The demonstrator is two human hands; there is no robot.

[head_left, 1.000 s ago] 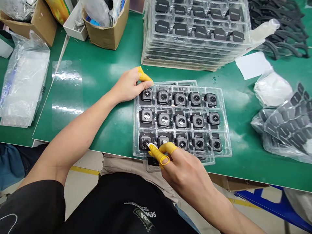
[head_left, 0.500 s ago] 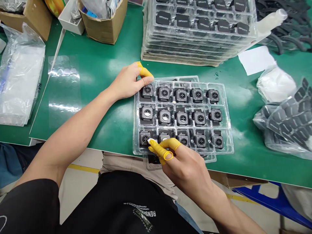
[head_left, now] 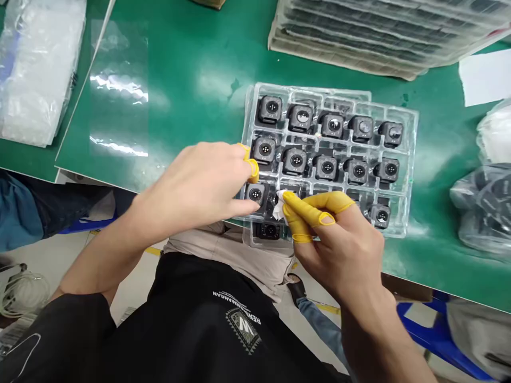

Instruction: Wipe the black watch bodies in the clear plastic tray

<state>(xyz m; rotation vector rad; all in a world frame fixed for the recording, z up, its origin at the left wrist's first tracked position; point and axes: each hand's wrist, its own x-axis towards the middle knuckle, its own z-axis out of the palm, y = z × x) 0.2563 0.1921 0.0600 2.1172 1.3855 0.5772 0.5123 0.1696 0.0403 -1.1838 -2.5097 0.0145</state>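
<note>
Head view, looking down over the bench. Left hand (head_left: 199, 183) has come off the tray's far-left corner, where it sat a second ago, and now lies at the near-left corner of the clear blister tray (head_left: 403, 175), fingers curled narrow, yellow-cotted fingertips (head_left: 252, 169) touching the near-left watch body (head_left: 255, 194). Right hand (head_left: 339, 242) keeps its pinch: cotted thumb and forefinger closed on a small white wipe (head_left: 278, 205), held just over the near row, one pocket right of that watch body. Whether the wipe touches a unit, I cannot tell.

The view has dropped closer to the tray, so the cardboard boxes are gone from sight. My reading: with both hands now on the near row, work on the sensor backs goes on pocket by pocket.

Tray sits on the green mat (head_left: 191, 69), near edge overhanging the table lip, another tray beneath it. Stack of filled trays (head_left: 359, 37) behind; clear film sheet (head_left: 117, 85) to the left; white paper (head_left: 485, 77) at far right.

Writing: the black shirt (head_left: 199, 330) carries a white emblem with a "W" and lettering that reads upside down, partly "REN…MANGAN"; the rest is unclear.
</note>
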